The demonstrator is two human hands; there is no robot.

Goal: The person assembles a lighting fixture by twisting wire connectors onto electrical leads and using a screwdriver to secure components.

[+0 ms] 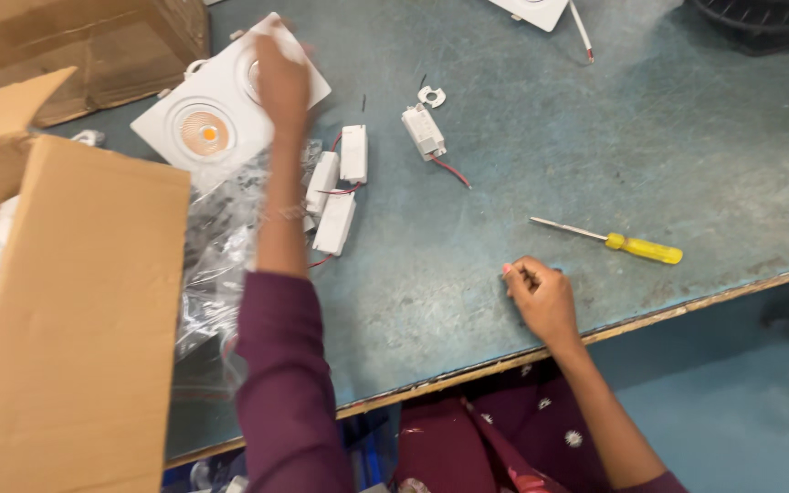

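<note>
Nearest the camera, the right hand [543, 297] rests curled and empty on the worn blue-green table [595, 155] at its front edge. At ten o'clock the left hand [281, 78] reaches onto the white square twin-lamp downlight fixture [207, 123], fingers blurred, so I cannot tell whether they grip it. It looks rigid and light, its lenses fragile; the flat frame edge seems the safest hold. White plastic driver boxes [340, 183] lie just beside; a yellow-handled screwdriver [627, 245] sits at three o'clock.
</note>
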